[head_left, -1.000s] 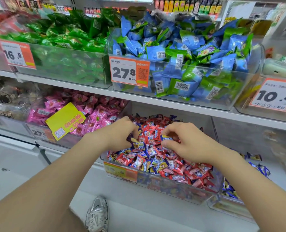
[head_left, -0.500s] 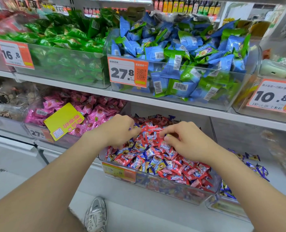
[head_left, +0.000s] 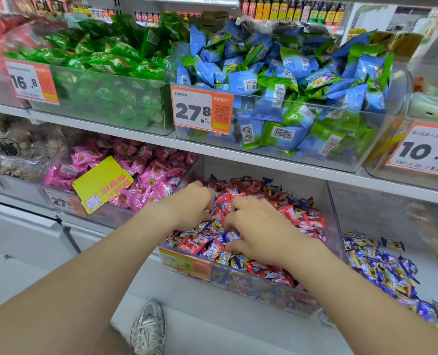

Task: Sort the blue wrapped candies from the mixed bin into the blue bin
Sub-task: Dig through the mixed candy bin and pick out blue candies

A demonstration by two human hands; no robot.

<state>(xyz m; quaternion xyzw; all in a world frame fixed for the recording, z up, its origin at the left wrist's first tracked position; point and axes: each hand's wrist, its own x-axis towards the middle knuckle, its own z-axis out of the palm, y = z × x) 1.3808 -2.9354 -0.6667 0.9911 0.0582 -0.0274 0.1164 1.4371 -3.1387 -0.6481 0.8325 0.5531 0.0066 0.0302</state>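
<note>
whereas half a second ago the right hand sat further right on the heap, it now lies nearer the left hand, fingers bent down into the wrappers of the mixed bin. the left hand keeps to the heap's left edge, knuckles up, fingertips buried. the hands are close together, not touching. whether either pinches a candy cannot be told. judgement: searching continues, no transfer under way. count: two hands, one mixed bin, one blue bin just beside it on the right. blue wrapped candies lie scattered among red candies, both too many to count. the blue bin holds a loose pile.
</note>
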